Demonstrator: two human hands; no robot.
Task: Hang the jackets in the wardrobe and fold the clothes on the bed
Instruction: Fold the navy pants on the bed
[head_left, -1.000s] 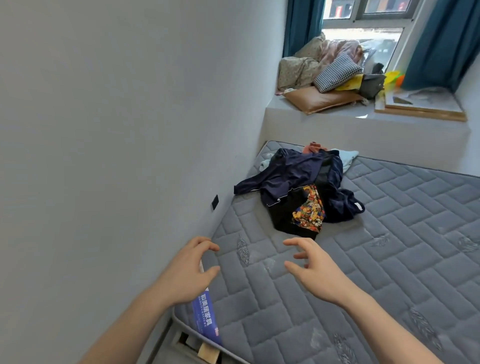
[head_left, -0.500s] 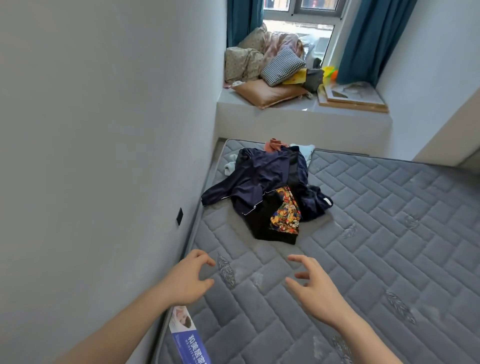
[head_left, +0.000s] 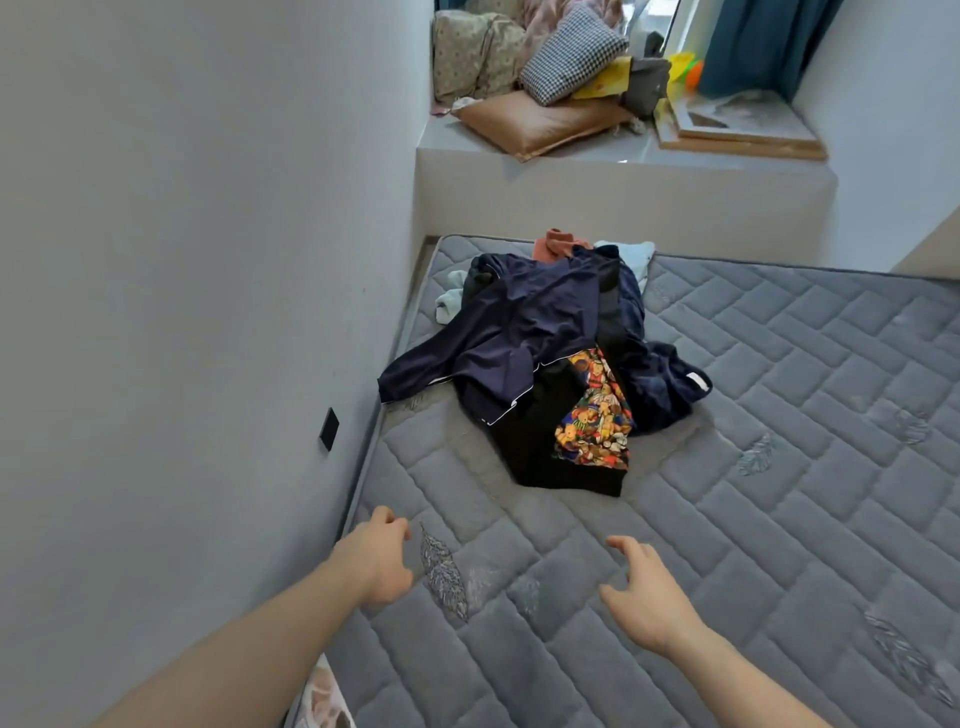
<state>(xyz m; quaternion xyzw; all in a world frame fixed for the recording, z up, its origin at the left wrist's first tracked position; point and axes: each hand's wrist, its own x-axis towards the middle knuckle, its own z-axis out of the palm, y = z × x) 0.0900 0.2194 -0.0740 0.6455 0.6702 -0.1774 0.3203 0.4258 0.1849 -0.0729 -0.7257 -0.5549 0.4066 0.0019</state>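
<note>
Head view: I have both hands out over the mattress (head_left: 779, 395), neither holding anything. Left hand (head_left: 376, 564) has its fingers loosely curled, thumb apart, empty, close to the wall (head_left: 182, 260). Right hand (head_left: 644, 597) has its fingers spread and slightly bent, also empty. Clothes pile (head_left: 550, 364) lies ahead of both hands, well apart from them, nearer the wall side and a bit closer to the left hand's line than the right's. On top of the pile is a navy jacket (head_left: 519, 332) with one sleeve stretched toward the wall; a black garment (head_left: 540, 447) with a colourful print patch (head_left: 592, 415) is the part closest to my hands. Orange and pale blue pieces poke out at the far edge. Past the pile, a ledge (head_left: 623, 202) carries cushions (head_left: 545, 124). A black wall socket (head_left: 329, 428) sits ahead and left of the left hand.
</note>
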